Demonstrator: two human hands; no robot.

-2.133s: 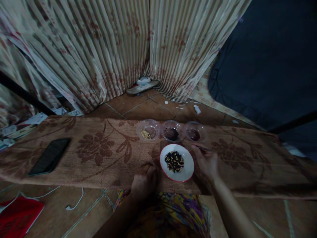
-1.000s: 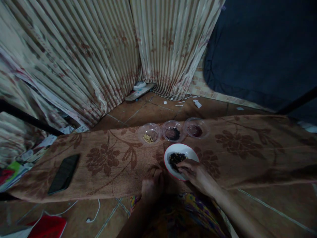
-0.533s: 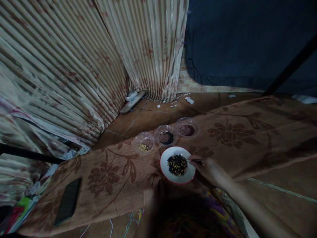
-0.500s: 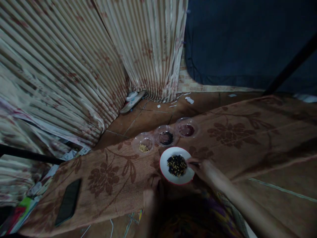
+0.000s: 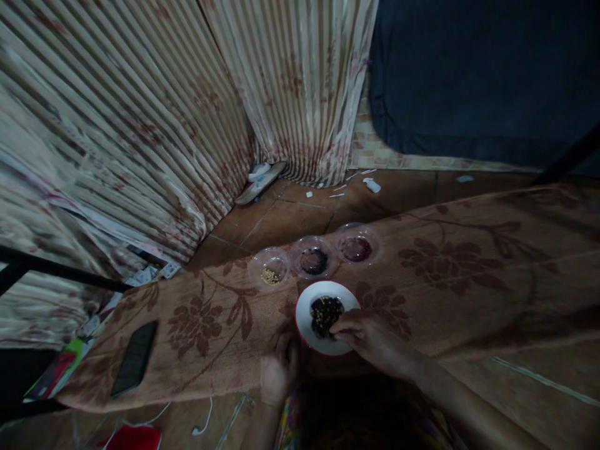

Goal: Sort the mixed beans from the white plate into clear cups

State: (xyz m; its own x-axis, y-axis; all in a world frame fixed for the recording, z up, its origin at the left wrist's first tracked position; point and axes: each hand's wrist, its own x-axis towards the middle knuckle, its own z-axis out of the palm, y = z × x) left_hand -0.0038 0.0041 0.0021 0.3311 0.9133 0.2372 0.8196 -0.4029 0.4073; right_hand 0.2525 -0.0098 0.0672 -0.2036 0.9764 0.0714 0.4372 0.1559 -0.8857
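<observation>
One white dish (image 5: 304,315), lower centre: dark and yellow beans (image 5: 327,310). Right hand (image 5: 370,337): fingers pinched at beans, any held item indiscernible. Left hand (image 5: 278,369): fingers curled, contents indiscernible. Three clear cups (image 5: 298,253), centre. One phone (image 5: 134,358), lower left.

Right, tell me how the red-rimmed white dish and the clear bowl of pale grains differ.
The white dish is opaque with a red rim; the clear bowl is see-through. The white dish holds a mix of dark and pale grains; the clear bowl shows only pale ones. The right hand reaches over the white dish; neither hand touches the clear bowl. Both are round and sit on the patterned cloth.
</observation>
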